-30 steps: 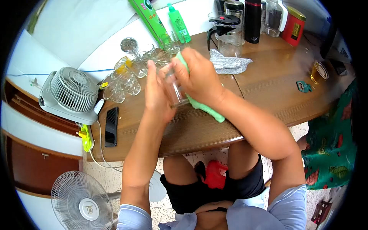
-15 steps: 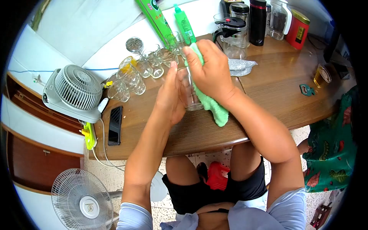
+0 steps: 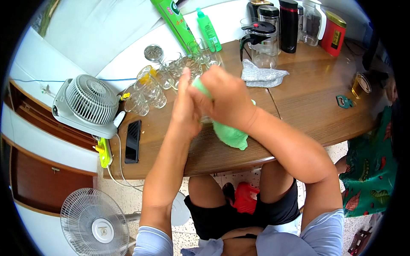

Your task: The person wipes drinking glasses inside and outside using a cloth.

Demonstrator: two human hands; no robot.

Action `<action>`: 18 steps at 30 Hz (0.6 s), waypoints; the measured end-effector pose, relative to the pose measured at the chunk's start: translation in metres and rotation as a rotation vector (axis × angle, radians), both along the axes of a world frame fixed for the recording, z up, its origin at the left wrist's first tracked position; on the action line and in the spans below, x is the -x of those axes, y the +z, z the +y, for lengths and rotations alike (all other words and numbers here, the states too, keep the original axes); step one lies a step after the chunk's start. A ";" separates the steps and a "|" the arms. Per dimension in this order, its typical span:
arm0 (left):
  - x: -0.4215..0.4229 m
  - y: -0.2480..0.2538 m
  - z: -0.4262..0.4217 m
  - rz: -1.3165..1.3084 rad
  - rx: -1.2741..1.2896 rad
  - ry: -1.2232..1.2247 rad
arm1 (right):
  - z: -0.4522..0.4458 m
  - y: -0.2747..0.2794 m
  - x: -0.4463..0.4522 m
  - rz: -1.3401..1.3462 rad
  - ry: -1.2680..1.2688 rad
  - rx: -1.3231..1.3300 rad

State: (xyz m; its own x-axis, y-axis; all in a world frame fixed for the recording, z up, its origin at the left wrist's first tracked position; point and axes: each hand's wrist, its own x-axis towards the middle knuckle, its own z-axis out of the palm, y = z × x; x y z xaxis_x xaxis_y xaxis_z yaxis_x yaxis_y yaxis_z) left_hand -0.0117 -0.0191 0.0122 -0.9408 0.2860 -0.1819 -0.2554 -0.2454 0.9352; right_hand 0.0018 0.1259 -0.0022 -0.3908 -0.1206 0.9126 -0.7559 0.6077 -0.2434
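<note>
"Closer to the left hand (image 3: 185, 104) than half a second ago: the right hand (image 3: 224, 96) has come across and toward the body, and the loose end of the green cloth (image 3: 230, 135) has swung nearer the table's front edge."

"And the clear glass?"

"One glass, between the two hands over the table (image 3: 307, 102). Only a sliver shows, by the wrists; the rest is covered."

"Which way does it point?"

"Half a second ago its base faced the body and its long axis ran away from it, along the left palm. Now too little shows to tell the exact slope, and its mouth is hidden."

"How are the hands gripping?"

"Right fingers are curled around the cloth and blurred. Left palm lies along the glass with the fingers pointing away from the body; how tightly they press I can't make out."

"Count the rest for me."

"Two fans: one table fan (image 3: 92, 100), one floor fan (image 3: 100, 228). One phone (image 3: 133, 143), one grey cloth (image 3: 262, 76), one black-lidded teapot (image 3: 265, 55), one red tin (image 3: 333, 36), one green pump bottle (image 3: 209, 32), one teal bottle opener (image 3: 344, 101) just beside one glass of amber liquid (image 3: 361, 85)."

"And those clustered glasses (image 3: 147, 91)?"

"Several, overlapping too much for a sure number."
</note>
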 end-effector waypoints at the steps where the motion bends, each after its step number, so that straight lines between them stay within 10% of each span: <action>1: -0.005 0.003 0.006 -0.013 -0.038 -0.026 | 0.005 0.005 0.007 0.033 -0.017 0.096; 6: -0.021 0.008 0.021 -0.004 -0.152 -0.102 | 0.022 0.008 0.023 -0.163 -0.004 0.413; 18: -0.004 0.011 -0.003 0.132 -0.352 0.109 | -0.019 -0.011 -0.011 -0.090 0.094 -0.006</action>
